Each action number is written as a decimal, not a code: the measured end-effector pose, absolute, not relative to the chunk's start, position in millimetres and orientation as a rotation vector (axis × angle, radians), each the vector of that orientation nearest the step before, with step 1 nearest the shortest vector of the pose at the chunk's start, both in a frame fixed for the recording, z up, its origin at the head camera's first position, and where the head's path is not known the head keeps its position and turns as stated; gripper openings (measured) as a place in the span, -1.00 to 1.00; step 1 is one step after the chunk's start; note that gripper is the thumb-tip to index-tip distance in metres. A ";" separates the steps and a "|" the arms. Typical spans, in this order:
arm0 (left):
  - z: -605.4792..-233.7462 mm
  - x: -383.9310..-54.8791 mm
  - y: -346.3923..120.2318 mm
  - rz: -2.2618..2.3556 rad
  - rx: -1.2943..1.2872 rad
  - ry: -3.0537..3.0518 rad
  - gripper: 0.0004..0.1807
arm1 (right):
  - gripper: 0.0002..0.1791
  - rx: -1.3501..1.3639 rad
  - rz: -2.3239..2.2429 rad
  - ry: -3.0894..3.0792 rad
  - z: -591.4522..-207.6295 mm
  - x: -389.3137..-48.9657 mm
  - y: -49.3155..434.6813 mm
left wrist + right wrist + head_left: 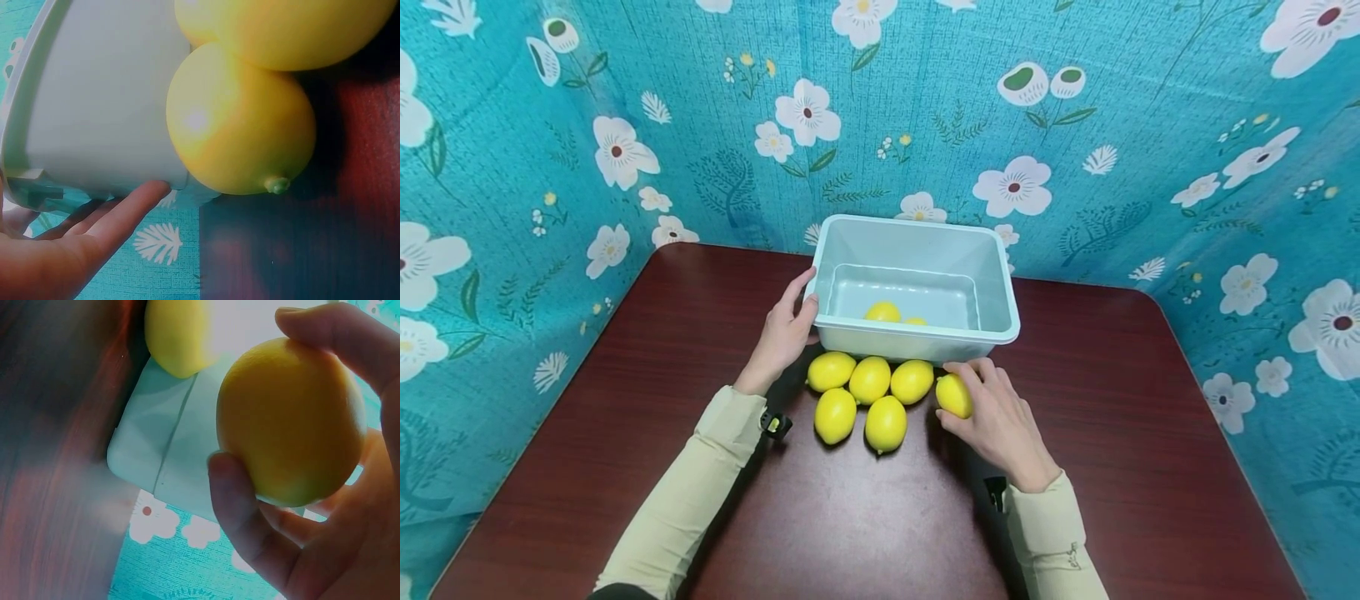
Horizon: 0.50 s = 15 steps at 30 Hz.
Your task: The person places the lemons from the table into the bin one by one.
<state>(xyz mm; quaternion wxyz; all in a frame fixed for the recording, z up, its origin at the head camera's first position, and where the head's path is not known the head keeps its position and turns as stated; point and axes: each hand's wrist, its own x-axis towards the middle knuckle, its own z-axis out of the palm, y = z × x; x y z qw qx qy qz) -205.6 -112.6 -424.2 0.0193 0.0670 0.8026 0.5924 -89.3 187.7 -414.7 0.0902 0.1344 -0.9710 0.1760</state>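
My right hand [1000, 417] grips a yellow lemon [290, 422] between thumb and fingers, just off the front right of a pale blue-grey plastic bin [917, 335]. In the right wrist view, the thumb and fingers lie around its sides. At the bin's left end, my left hand [784, 337] rests against the wall and rim with fairly straight fingers. The left wrist view shows one finger reaching along the bin's end beside a lemon [240, 119]. Three lemons line the bin's front, among them one in the middle [870, 381]. Two more, including this lemon [886, 424], lie nearer me.
Inside the bin, a lemon [882, 312] and part of another [915, 321] show above the front rim. The bin stands toward the back of a dark red-brown table [880, 533]. Blue flowered cloth [925, 125] hangs behind and along both sides.
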 end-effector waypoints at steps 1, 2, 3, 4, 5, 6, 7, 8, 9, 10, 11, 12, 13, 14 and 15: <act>-424.3 -205.6 -112.6 1.838 0.207 2.491 -0.44 | -0.36 0.401 0.522 -2.886 -414.5 -89.3 187.6; -424.4 -205.6 -112.7 1.839 0.205 2.488 -0.44 | -0.36 0.402 0.521 -2.883 -414.2 -89.0 187.6; -424.5 -205.5 -112.6 1.839 0.205 2.485 -0.44 | -0.36 0.405 0.520 -2.880 -414.0 -88.9 187.5; -424.6 -205.6 -112.6 1.839 0.202 2.483 -0.43 | -0.36 0.407 0.520 -2.877 -413.7 -88.7 187.5; -424.7 -205.6 -112.6 1.840 0.201 2.481 -0.43 | -0.36 0.409 0.520 -2.872 -413.6 -88.6 187.4; -424.7 -205.6 -112.6 1.842 0.201 2.478 -0.43 | -0.35 0.410 0.520 -2.867 -413.4 -88.4 187.4; -424.6 -205.7 -112.6 1.843 0.201 2.475 -0.43 | -0.35 0.412 0.520 -2.862 -413.1 -88.3 187.3; -424.6 -205.7 -112.5 1.845 0.202 2.472 -0.44 | -0.35 0.414 0.521 -2.856 -412.8 -88.1 187.3; -424.5 -205.7 -112.4 1.846 0.204 2.472 -0.44 | -0.35 0.415 0.523 -2.852 -412.6 -88.0 187.3; -424.4 -205.8 -112.4 1.848 0.203 2.471 -0.44 | -0.35 0.417 0.524 -2.847 -412.3 -87.8 187.3; -424.3 -205.8 -112.3 1.849 0.204 2.470 -0.44 | -0.35 0.419 0.525 -2.842 -412.0 -87.6 187.3; -424.2 -205.7 -112.3 1.848 0.205 2.470 -0.44 | -0.35 0.422 0.525 -2.837 -411.6 -87.5 187.4; -424.1 -205.7 -112.2 1.849 0.205 2.469 -0.44 | -0.35 0.427 0.524 -2.833 -411.4 -87.3 187.4; -424.0 -205.7 -112.2 1.851 0.206 2.468 -0.43 | -0.35 0.431 0.522 -2.827 -411.2 -87.4 187.6; -423.9 -205.7 -112.2 1.851 0.206 2.468 -0.43 | -0.35 0.436 0.520 -2.820 -411.1 -87.4 187.8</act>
